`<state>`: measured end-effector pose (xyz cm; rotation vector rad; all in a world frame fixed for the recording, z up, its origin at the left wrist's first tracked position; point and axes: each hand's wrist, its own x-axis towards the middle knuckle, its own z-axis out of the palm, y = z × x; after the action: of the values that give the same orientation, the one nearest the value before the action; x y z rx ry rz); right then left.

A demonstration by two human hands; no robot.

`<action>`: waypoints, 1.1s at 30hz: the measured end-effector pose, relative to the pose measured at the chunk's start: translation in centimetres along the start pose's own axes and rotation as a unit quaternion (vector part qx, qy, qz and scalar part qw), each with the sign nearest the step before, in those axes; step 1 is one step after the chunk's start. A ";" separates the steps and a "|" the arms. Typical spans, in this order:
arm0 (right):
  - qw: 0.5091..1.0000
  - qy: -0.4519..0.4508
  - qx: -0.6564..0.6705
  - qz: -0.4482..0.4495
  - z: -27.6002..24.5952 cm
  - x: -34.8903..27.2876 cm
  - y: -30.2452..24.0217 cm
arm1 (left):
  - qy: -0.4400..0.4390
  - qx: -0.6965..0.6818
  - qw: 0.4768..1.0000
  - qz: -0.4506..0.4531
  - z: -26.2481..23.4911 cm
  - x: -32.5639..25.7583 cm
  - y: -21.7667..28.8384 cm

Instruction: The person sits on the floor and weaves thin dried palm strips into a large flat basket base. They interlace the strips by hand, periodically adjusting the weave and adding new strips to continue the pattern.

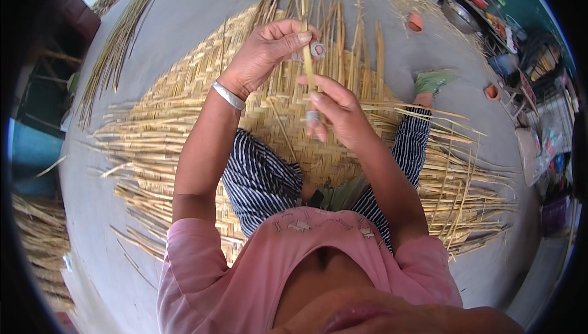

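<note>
My left hand is closed on a flat, pale yellow reed strip, its thumb pressed along the strip. The strip stands nearly lengthwise away from me, and its far end is blurred. Lower down, my right hand pinches the near end between thumb and forefinger. Grey wrapping shows on fingers of both hands. Beneath them spreads a large woven reed mat, with long unwoven strip ends fanning out from its left, right and far edges. I sit on the mat in striped trousers.
A bundle of long stalks lies on the grey floor at the far left, and more stalks are piled at the near left. Along the right wall stand a metal basin, small terracotta pots, bags and clutter.
</note>
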<state>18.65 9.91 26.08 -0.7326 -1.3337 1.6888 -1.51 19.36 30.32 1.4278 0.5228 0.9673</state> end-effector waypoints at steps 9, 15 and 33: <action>0.995 -0.006 -0.060 0.076 -2.8 -3.0 3.6 | 0.181 0.210 0.961 0.022 0.4 -2.6 -1.4; 0.987 0.030 -0.157 0.002 -2.7 -1.1 5.2 | 0.191 0.163 0.968 0.011 0.5 -2.9 -3.3; 0.981 0.044 -0.171 0.086 -4.8 -2.9 8.6 | 0.279 -0.181 0.942 -0.031 -4.7 -6.2 -3.4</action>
<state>21.87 8.90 16.42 -1.1357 -1.5532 1.5526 -7.86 17.47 25.00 0.7913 0.7525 1.3464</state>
